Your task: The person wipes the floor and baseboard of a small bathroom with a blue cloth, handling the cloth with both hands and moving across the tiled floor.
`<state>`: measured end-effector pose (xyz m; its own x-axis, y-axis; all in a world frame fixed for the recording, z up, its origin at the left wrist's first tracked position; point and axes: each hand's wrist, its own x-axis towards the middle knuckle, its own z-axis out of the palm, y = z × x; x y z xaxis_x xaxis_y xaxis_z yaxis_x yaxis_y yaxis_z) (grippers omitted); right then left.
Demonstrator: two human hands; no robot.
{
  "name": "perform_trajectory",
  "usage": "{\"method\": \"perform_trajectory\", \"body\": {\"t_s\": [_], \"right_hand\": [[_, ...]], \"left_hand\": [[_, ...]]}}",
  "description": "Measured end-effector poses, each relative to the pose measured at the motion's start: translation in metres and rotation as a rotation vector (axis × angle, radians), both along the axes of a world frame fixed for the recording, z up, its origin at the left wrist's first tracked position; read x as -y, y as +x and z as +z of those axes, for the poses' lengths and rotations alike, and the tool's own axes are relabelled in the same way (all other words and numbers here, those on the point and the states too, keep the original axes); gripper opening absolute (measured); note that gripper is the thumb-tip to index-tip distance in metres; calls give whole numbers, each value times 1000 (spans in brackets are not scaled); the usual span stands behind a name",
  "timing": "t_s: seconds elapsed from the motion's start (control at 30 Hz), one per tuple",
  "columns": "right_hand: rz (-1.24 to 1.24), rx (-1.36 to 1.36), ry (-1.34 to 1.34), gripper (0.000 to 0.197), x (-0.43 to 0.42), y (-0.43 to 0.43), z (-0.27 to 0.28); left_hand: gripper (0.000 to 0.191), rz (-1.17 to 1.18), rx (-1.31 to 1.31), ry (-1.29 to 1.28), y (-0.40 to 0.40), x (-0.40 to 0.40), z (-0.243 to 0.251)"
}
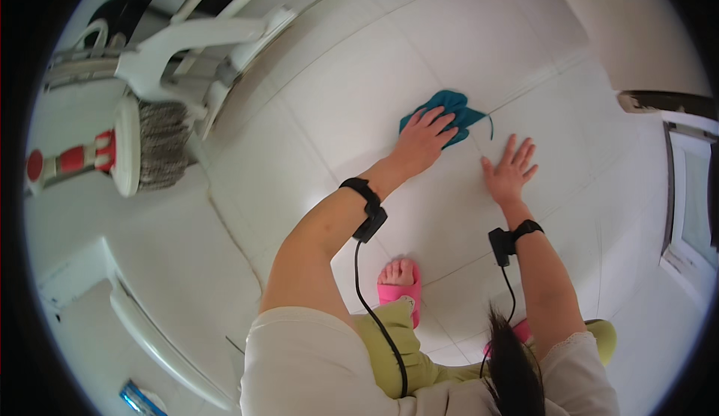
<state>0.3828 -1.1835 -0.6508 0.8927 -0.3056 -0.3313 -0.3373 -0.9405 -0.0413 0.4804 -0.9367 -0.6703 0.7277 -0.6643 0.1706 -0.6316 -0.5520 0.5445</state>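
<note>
My left hand lies palm down on a crumpled teal cloth, pressing it to the white tiled floor. A thin loop or string of the same colour sticks out at the cloth's right side. To the right of the cloth and apart from it, my right hand rests on the tiles with fingers spread, holding nothing. Both wrists wear black straps with small cabled boxes.
A mop head with grey strands and a white frame stand at the left. Pink slippers are on my feet. A white-framed glass panel is at the right. A blue packet lies at the lower left.
</note>
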Motion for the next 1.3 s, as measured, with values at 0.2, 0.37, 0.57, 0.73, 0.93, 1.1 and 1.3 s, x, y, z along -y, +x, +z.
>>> {"method": "perform_trajectory", "body": {"t_s": [0.2,0.37,0.57,0.73,0.93,1.1,1.3], "right_hand": [[18,63,-23,93,3,-7,-11],[34,135,-11,93,7,-14,-18],[20,112,48,95,-12,-6,-16],[12,129,27,97,3,-7,-18],[-29,73,79,99,5,-7,-13],[-51,38,95,101,5,-1,-7],[-161,-40,53,111,-28,22,9]], "left_hand": [[49,752,79,122,-42,-176,-9],[50,1717,-352,453,-134,-282,-41],[53,1885,-537,673,-178,-318,-40],[65,951,-64,373,-170,-144,-26],[64,-106,-20,192,-183,-40,25],[64,326,-40,136,-144,-104,16],[68,558,-83,308,-83,-125,4]]}}
